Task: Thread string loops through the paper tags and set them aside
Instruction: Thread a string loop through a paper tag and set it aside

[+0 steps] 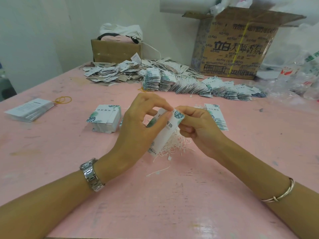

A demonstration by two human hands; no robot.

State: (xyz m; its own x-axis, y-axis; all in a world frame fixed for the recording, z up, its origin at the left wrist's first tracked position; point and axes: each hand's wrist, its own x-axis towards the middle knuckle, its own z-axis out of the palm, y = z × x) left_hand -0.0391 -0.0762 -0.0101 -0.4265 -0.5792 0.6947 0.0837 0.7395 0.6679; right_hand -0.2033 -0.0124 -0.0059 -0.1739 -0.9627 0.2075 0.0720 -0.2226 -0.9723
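Over the middle of the pink table (60, 152), both hands hold one white paper tag (166, 131) printed with green leaves. My left hand (139, 125) pinches the tag near its punched top corner. My right hand (198, 125) pinches the same corner from the other side. Under the hands lies a bundle of white string loops (174, 145). A stack of unthreaded tags (106, 119) sits left of the hands, and a few more tags (217, 118) lie to the right. A long row of threaded tags (198, 87) stretches across the table behind.
A loose heap of other tags (120, 71) lies at the back. A pile of white cards (29, 109) and yellow rubber bands (63, 100) sit at the left. Cardboard boxes (238, 47) (115, 50) and plastic bags (293, 80) stand at the rear.
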